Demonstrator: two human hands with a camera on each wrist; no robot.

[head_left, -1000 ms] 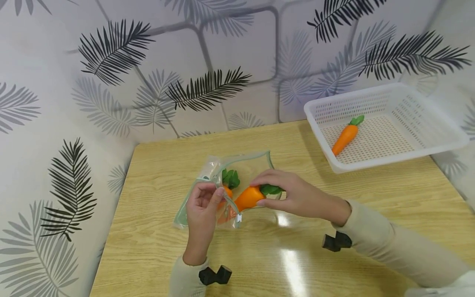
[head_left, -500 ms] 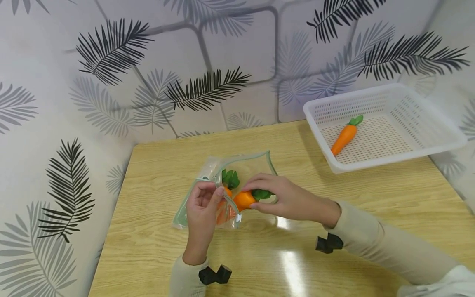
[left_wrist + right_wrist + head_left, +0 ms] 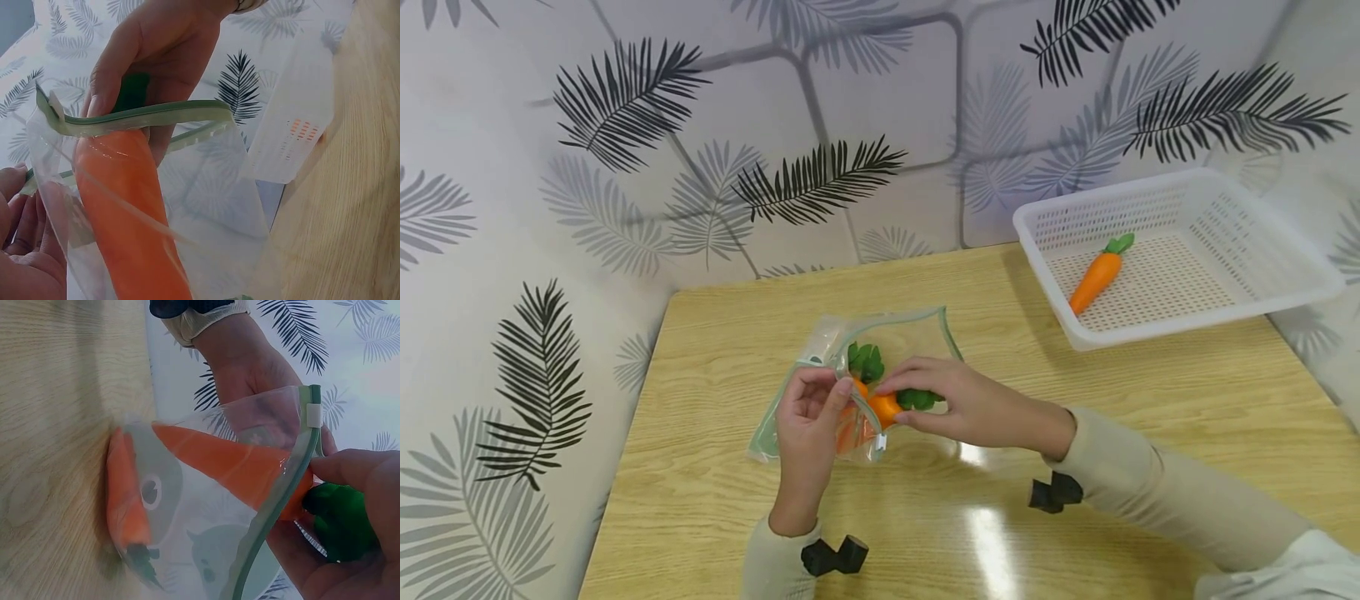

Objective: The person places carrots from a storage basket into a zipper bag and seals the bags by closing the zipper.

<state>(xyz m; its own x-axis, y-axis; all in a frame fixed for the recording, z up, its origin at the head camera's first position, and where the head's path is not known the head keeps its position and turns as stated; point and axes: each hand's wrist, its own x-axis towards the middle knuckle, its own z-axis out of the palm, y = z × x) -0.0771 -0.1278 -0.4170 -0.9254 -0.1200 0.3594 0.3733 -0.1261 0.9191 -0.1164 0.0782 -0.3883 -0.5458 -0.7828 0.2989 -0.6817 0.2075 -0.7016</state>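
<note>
A clear zip bag (image 3: 906, 332) with a green-edged mouth stands open over the table. My left hand (image 3: 808, 433) pinches the near side of that mouth between thumb and fingers. My right hand (image 3: 958, 404) grips a toy carrot (image 3: 886, 410) near its leafy top. In the right wrist view most of this carrot's orange body is inside the bag, tip pointing down, while the green leaves (image 3: 347, 522) stay outside among the fingers. A second carrot (image 3: 125, 494) lies at the bag's bottom. The white zip slider (image 3: 314, 415) sits at one end of the mouth.
At the back right of the wooden table (image 3: 715, 500) stands a white perforated basket (image 3: 1206, 315). One carrot (image 3: 1096, 282) lies in it, against the left side. A wall with leaf-patterned covering (image 3: 880, 100) rises behind the table.
My right hand has moved left and pushed the carrot deeper into the bag, so less orange shows outside. The left hand keeps its pinch in the same place.
</note>
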